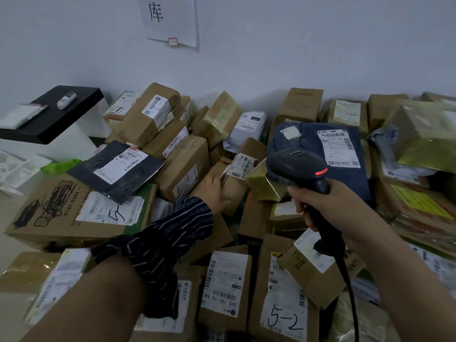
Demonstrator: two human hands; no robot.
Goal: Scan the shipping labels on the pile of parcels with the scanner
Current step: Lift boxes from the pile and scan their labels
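1. Brown cardboard fills the scene: a pile of parcels [183, 166] lies heaped against a white wall [296, 45], spreading ahead of and under both hands, most pieces with a white shipping label facing up.
2. The left hand [217, 191], reaching out of a dark striped sleeve [170, 243], grips a small box [234, 191] in the middle of the pile, thumb curled over its near face. The box's label [241, 166] sits tilted just beyond the fingers.
3. The right hand [318, 203] is wrapped around the handle of a black scanner [298, 166], whose head points away from the person, over the pile. A red light [320, 172] glows on the head, and a black cable [350, 280] trails down from the handle past the wrist.
4. Between the hands sits a taped parcel [262, 185], bound in yellowish film, just beside the small box.
5. Just beyond the right hand lies a blue bag [308, 144] bearing a label; beneath that hand is a carton [283, 304] marked "5-2".
6. Left of the left hand, a flat black parcel [116, 169] rests on a large box [61, 211] with scribbled-over print.
7. Far left of the left hand, a black shelf [74, 112] carries a white pad [19, 117] and a small white object [66, 99]. Above the pile, a paper sheet [170, 18] with one handwritten character hangs on the wall.
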